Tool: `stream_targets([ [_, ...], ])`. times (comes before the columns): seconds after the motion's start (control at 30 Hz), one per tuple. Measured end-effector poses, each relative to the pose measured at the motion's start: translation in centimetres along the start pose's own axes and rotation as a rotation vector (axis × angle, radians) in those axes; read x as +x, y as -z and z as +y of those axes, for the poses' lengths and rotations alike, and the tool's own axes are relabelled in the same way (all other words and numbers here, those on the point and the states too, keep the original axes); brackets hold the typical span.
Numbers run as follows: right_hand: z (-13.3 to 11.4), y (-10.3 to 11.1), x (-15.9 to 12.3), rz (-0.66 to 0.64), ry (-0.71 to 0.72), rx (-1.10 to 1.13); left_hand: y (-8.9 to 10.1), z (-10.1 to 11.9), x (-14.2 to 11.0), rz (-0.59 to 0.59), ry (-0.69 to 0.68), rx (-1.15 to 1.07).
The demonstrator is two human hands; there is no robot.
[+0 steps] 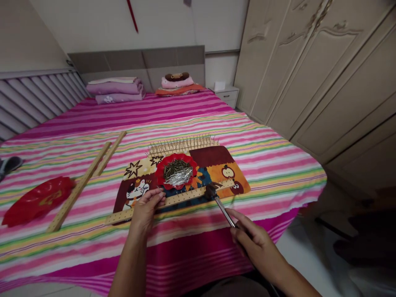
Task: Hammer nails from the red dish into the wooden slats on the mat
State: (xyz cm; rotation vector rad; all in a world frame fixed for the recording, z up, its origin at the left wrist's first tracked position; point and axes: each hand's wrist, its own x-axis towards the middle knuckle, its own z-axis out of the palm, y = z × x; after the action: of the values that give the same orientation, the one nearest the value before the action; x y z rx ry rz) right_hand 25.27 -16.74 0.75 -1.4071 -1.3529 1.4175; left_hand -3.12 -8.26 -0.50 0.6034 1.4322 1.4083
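Note:
My left hand (147, 205) rests on a long wooden strip with a row of holes (182, 198), its fingers curled over the strip's upper edge as if pinching something too small to make out. My right hand (252, 239) is wrapped round the metal handle of a small hammer (216, 198), whose dark head sits on the strip to the right. Just beyond the strip stands a red scalloped dish of nails (177, 170). All of it lies on a patchwork cartoon cloth (222, 163) on the bed.
A wooden strip studded with upright nails (182, 145) lies behind the dish. Two more bare strips (89, 177) and a red plastic bag (37, 201) lie left on the striped bedspread (266, 165). Folded bedding sits at the headboard; wardrobes stand right.

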Motion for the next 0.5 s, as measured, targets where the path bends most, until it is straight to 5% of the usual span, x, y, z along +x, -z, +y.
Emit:
stream_targets([
  [0.5, 0.1, 0.0, 0.1, 0.006, 0.054, -0.039, -0.3, -2.0, 0.8, 0.043, -0.088, 0.115],
])
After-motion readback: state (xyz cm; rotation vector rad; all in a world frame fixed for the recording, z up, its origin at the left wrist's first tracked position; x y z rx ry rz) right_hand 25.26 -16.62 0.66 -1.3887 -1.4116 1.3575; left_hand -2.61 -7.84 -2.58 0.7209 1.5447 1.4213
